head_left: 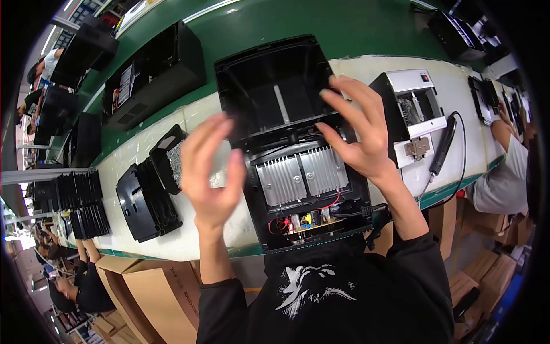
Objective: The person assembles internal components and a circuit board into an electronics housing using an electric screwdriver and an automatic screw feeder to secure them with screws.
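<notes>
Housing [356, 180] in black plastic lies open in front of the person, its lower end at the near edge of the white table [223, 243] and its deep upper section [252, 94] reaching past the far edge. Two finned metal heat sinks [298, 175] sit side by side in its middle, with a circuit board [309, 223] and red wires below them, toward the near edge.

Left hand [207, 172] is raised beside and partly over the left side of the housing; its fingers are blurred and lie close together, the thumb spread well away from them, with nothing visible between. Right hand [364, 137] hangs over the right side, fingers spread and lightly bent, thumb apart. Its fingertips are near the rim of the upper section; whether they touch it I cannot tell.

Left of the housing, a black tray of small metal pieces [176, 163] stands near the table's far edge, with black moulded parts [140, 200] next to it, nearer the near edge. More black parts [86, 198] stand in rows toward the table's left end. Right of the housing, a silver-and-black unit [413, 103] is by the far edge, a small metal block [417, 149] below it, and a corded black driver [443, 150] slants toward the near edge
</notes>
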